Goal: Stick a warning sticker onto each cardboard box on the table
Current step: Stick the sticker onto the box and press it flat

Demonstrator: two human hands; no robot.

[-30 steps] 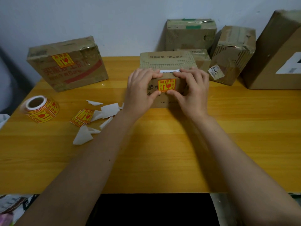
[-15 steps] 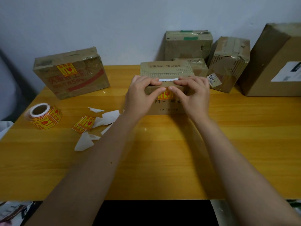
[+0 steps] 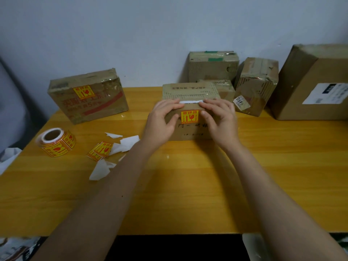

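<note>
Now both hands on the centre box (image 3: pixel 190 129), which sits on the table (image 3: pixel 188 185). Left hand (image 3: pixel 162 121) grips its left end, fingers curled over the top edge, thumb on the front face. Right hand (image 3: pixel 219 119) mirrors it on the right end, fingers over the top, thumb on the front. Btwn the two thumbs: yellow/red warning sticker (image 3: pixel 189 116), stuck flat on the front face near the top edge.

Left of the left hand: torn white backing scraps (image 3: pixel 128 143) w/ loose stickers (image 3: pixel 100 150) just beside them; further out, sticker roll (image 3: pixel 56 142). Beyond that, a tilted box (image 3: pixel 90 102) w/ its own sticker (image 3: pixel 84 92) on.

Behind the hands, at the wall: taped box (image 3: pixel 213 66). Right of the right hand: small box (image 3: pixel 257 85) w/ a white label, then a big box (image 3: pixel 316 83), well apart.
</note>
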